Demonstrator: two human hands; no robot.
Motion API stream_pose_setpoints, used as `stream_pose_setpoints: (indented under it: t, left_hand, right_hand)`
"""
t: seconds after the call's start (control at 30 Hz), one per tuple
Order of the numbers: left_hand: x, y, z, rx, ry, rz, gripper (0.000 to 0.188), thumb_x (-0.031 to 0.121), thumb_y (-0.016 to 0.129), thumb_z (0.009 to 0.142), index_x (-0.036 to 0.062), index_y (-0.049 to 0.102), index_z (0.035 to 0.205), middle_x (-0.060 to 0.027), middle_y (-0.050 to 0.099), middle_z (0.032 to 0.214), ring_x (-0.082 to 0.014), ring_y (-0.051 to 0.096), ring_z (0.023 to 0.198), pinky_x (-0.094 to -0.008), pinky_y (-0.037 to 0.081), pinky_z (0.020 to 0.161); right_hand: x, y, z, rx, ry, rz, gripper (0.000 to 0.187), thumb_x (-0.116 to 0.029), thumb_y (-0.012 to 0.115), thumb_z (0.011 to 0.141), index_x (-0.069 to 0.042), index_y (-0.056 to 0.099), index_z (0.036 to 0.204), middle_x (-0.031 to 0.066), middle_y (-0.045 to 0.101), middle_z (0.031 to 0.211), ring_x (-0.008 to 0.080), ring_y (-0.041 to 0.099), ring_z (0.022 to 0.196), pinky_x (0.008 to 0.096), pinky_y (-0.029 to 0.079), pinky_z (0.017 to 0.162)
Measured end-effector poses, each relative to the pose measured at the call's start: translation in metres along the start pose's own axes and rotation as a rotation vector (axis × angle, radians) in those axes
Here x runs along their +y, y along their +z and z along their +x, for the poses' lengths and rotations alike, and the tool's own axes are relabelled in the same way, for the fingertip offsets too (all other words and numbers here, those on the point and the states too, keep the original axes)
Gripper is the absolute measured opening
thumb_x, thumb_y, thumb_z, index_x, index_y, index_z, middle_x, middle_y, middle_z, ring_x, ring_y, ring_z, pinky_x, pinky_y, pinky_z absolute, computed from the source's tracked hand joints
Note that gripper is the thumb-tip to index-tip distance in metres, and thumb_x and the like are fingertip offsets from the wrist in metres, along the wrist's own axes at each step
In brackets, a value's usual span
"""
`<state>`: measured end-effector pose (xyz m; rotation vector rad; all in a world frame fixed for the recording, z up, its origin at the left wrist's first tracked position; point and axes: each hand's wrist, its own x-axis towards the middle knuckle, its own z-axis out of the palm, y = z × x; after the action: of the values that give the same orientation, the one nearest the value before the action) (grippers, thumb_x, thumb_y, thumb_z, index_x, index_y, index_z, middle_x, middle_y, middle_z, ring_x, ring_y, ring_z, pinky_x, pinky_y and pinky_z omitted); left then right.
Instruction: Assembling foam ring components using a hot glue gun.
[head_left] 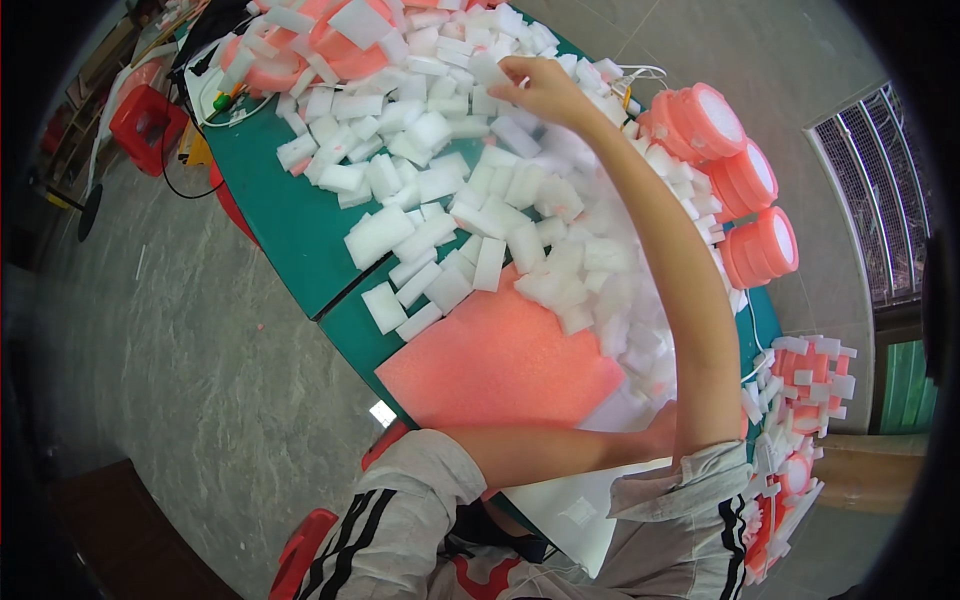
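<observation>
My right arm stretches across the table to the far side of a big pile of white foam blocks point(430, 130). There my right hand point(545, 92) is closed in a pinch, its fingertips on a small white foam block point(488, 72). My left forearm crosses low in front of me, and my left hand point(662, 430) is mostly hidden behind the right forearm; its fingers do not show. A pink foam sheet point(500, 355) lies flat just beyond my left forearm, with white blocks along its far edge. Beside my right forearm the blocks look hazy and blurred.
The green table point(250, 190) carries the pile. Pink foam rolls point(745, 180) with white ends stand along its right edge. Pink pieces studded with white blocks point(812, 380) are at the lower right. Red stools point(148, 125) stand on the grey floor. White material point(575, 515) lies near my lap.
</observation>
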<state>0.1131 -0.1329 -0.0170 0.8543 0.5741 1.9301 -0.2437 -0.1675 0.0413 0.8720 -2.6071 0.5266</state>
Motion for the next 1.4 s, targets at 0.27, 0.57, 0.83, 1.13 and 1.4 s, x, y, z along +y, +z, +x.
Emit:
stream_pose_setpoints:
  t: [0.27, 0.57, 0.83, 1.13, 1.4]
  left_hand:
    - [-0.012, -0.013, -0.011, 0.263, 0.153, 0.145, 0.014, 0.012, 0.060, 0.077, 0.0046, 0.055, 0.087, -0.0039, 0.056, 0.084, -0.0115, 0.051, 0.076, -0.0267, 0.043, 0.065]
    - [0.059, -0.001, -0.016, 0.002, 0.467, -0.443, 0.012, 0.014, 0.051, 0.080, 0.0025, 0.055, 0.079, -0.0060, 0.056, 0.077, -0.0148, 0.050, 0.069, -0.0265, 0.042, 0.062]
    - [0.045, -0.001, -0.026, 0.145, 0.243, -0.053, 0.015, 0.019, 0.052, 0.081, 0.0042, 0.055, 0.083, -0.0040, 0.056, 0.082, -0.0133, 0.051, 0.074, -0.0264, 0.042, 0.066]
    - [0.001, -0.010, -0.012, 0.145, 0.199, -0.142, 0.021, 0.008, 0.062, 0.075, 0.0032, 0.053, 0.094, -0.0045, 0.055, 0.090, -0.0129, 0.051, 0.079, -0.0265, 0.044, 0.068]
    - [0.029, 0.004, -0.023, 0.326, 0.250, 0.084, 0.014, 0.017, 0.049, 0.082, 0.0037, 0.054, 0.083, -0.0068, 0.056, 0.084, -0.0157, 0.052, 0.075, -0.0264, 0.042, 0.067]
  right_hand:
    - [-0.044, -0.024, 0.032, -0.415, 0.319, 1.032, 0.021, -0.020, 0.054, 0.081, -0.003, 0.058, 0.093, 0.0053, 0.061, 0.079, 0.0094, 0.052, 0.066, 0.0225, 0.041, 0.063]
    - [-0.026, 0.027, 0.018, -0.108, -0.262, -0.366, 0.030, -0.004, 0.060, 0.062, -0.011, 0.057, 0.091, 0.0080, 0.054, 0.083, 0.0248, 0.053, 0.078, 0.0330, 0.043, 0.069]
    - [-0.038, -0.005, 0.020, -0.366, 0.388, 0.970, 0.035, -0.006, 0.050, 0.081, -0.004, 0.047, 0.115, 0.0049, 0.055, 0.094, 0.0181, 0.052, 0.099, 0.0296, 0.042, 0.085]
    - [-0.042, -0.015, 0.012, -0.366, 0.391, 1.534, 0.029, -0.015, 0.048, 0.086, -0.005, 0.046, 0.113, 0.0061, 0.052, 0.099, 0.0170, 0.050, 0.092, 0.0325, 0.041, 0.087]
    - [-0.033, -0.004, 0.039, -0.301, 0.435, 0.180, 0.016, -0.017, 0.055, 0.079, -0.009, 0.057, 0.092, 0.0021, 0.052, 0.089, 0.0153, 0.049, 0.078, 0.0342, 0.042, 0.073]
